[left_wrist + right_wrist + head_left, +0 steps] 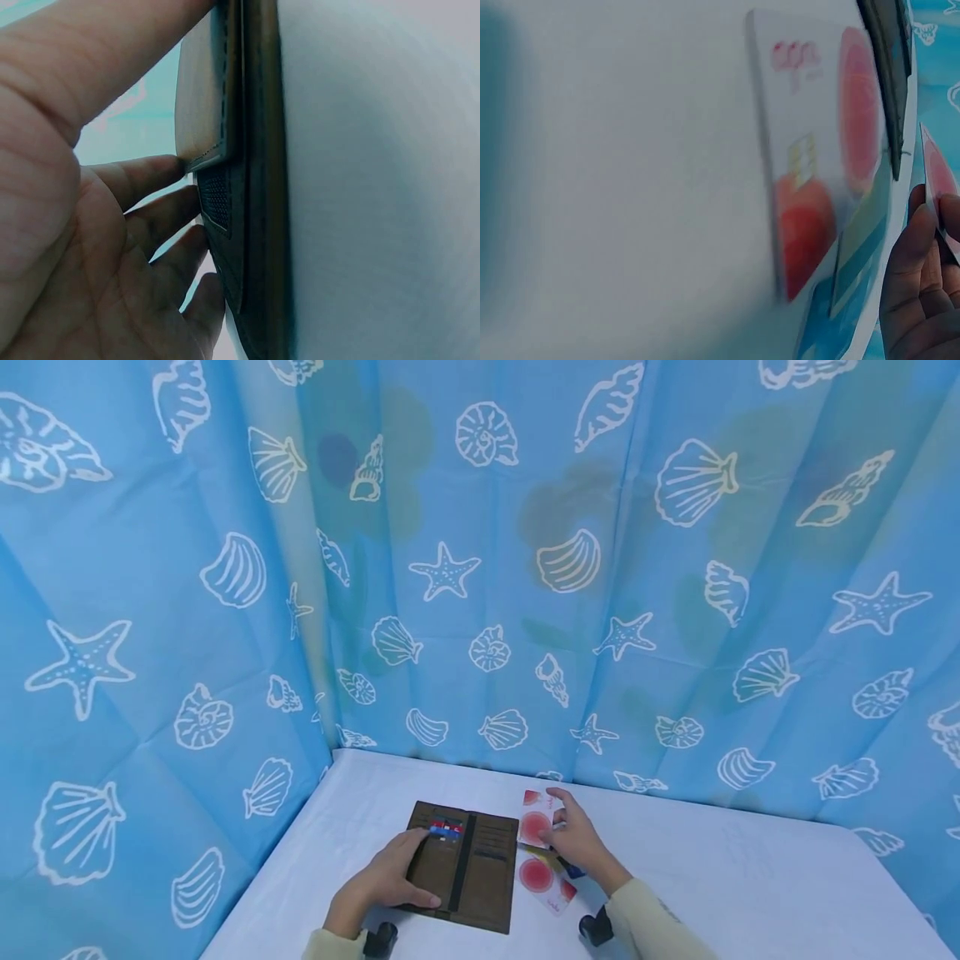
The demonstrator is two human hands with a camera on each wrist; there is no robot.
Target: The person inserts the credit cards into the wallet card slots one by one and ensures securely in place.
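A dark brown long wallet (pixel 487 893) lies spread out, a black band down its middle. Red and blue cards (pixel 446 832) stick out of a slot in its left half. My left hand (pixel 392 870) rests on that half, thumb near the bottom edge, fingertips by the cards. In the left wrist view, extended fingers (pixel 176 206) touch the wallet's surface. My right hand (pixel 579 837) pinches a white card with red circles (pixel 535 828) between thumb and fingers, raised beside the wallet's right edge. Below it lies a similar white and red card (pixel 537 875), showing a chip in the right wrist view.
Partly under that lower card are a yellowish card (pixel 861 244) and a blue card (pixel 821 319). A white cloth (pixel 720 893) covers the table. Behind and to the left hangs a blue curtain (pixel 495 552) with white shells and starfish.
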